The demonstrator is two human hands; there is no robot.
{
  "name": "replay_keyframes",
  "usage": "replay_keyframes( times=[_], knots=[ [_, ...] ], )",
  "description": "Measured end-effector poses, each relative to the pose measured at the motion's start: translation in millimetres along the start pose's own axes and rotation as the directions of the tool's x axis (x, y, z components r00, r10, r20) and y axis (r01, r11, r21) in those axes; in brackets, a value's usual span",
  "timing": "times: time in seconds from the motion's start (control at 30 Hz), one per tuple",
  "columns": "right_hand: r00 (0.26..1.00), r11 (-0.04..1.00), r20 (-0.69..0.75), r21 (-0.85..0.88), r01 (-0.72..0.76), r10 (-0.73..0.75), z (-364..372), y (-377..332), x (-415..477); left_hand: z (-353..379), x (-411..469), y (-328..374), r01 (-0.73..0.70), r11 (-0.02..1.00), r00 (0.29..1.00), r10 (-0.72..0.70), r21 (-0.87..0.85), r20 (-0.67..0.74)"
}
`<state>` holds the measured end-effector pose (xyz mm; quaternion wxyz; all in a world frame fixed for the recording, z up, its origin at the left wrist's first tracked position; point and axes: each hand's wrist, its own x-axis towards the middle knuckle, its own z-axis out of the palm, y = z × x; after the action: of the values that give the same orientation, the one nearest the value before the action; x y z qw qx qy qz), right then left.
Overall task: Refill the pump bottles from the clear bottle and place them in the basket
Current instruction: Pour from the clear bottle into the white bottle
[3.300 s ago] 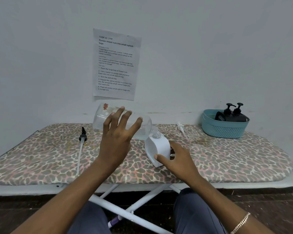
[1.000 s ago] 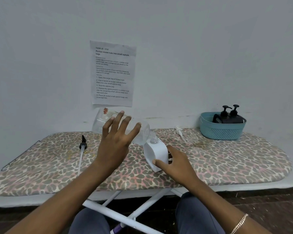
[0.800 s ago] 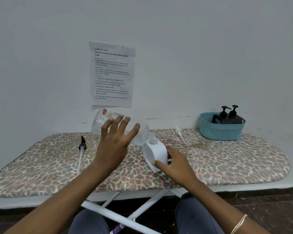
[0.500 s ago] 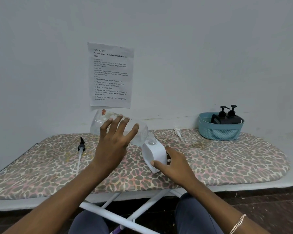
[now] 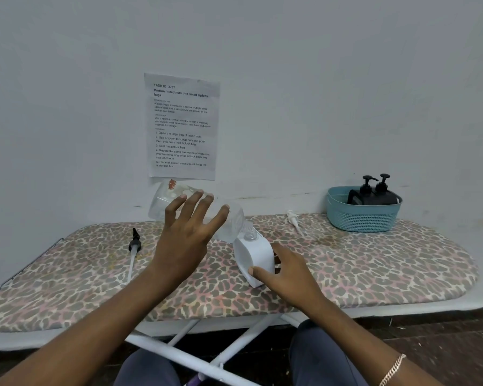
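Observation:
My left hand (image 5: 186, 235) holds the clear bottle (image 5: 162, 200) tipped down to the right, its mouth at the open neck of the white pump bottle (image 5: 253, 254). My right hand (image 5: 286, 271) grips that white bottle, which stands slightly tilted on the ironing board (image 5: 374, 263). A teal basket (image 5: 357, 215) at the back right holds two black pump bottles (image 5: 374, 195). A white pump head (image 5: 293, 220) lies loose on the board behind the white bottle. A black pump head with a long white tube (image 5: 133, 252) lies at the left.
A printed sheet (image 5: 181, 126) is taped to the wall above the board. The board's white legs (image 5: 195, 358) cross below its front edge, with my knees under them.
The hands and both bottles have kept their pose. The view shifted slightly between frames.

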<state>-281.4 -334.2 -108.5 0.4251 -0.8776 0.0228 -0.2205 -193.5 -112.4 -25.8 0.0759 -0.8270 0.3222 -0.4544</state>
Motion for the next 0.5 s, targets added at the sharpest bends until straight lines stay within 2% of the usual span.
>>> replay_keyframes(
  times=[0.5],
  knots=[
    [1.0, 1.0, 0.005, -0.013, -0.003, 0.003, 0.2, 0.6, 1.1, -6.0, 6.3, -3.1, -0.067, 0.997, 0.997, 0.065, 0.047, 0.033]
  ],
)
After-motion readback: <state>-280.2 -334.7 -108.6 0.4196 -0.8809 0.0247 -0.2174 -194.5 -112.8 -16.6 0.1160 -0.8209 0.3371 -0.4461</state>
